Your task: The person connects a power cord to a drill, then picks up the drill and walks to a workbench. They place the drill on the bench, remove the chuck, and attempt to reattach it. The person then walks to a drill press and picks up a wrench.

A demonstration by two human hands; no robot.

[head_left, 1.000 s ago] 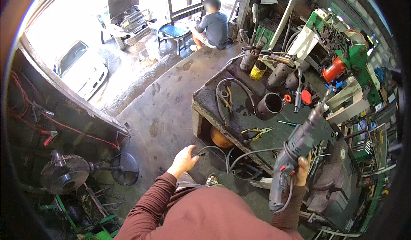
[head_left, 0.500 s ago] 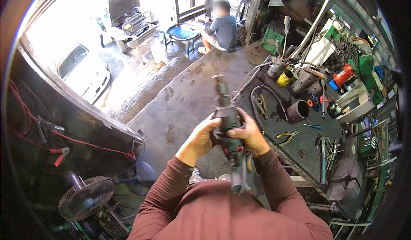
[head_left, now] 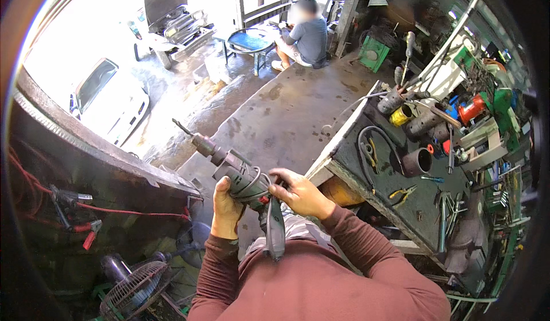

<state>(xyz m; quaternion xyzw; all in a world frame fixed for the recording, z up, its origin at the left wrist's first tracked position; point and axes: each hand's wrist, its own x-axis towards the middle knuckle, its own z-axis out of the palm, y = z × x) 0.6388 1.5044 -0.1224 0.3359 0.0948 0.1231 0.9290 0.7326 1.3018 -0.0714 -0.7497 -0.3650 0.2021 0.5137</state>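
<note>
A dark green-grey power drill (head_left: 236, 171) is held in front of my body, its chuck and bit (head_left: 195, 135) tilted up toward the far left. My left hand (head_left: 228, 207) is closed around the drill's body from below, thumb up along its side. Around the body loops a grey power cord (head_left: 255, 184), which runs down by the handle. From the right, my right hand (head_left: 302, 193) is closed at the cord beside the drill's rear, finger and thumb bent onto it; its exact hold is partly hidden.
To the right stands a workbench (head_left: 378, 190) with pliers (head_left: 403, 195), a hammer (head_left: 443, 221), a metal cup (head_left: 417, 162) and hoses. A fan (head_left: 136, 291) and red jumper cables (head_left: 91, 235) are at lower left. Farther off, a person (head_left: 309, 37) sits by a blue table (head_left: 250, 40).
The drill has swung from pointing straight ahead to pointing far left. My left hand has moved left and lower with it; my right hand has shifted back to the cord. The view has turned slightly.
</note>
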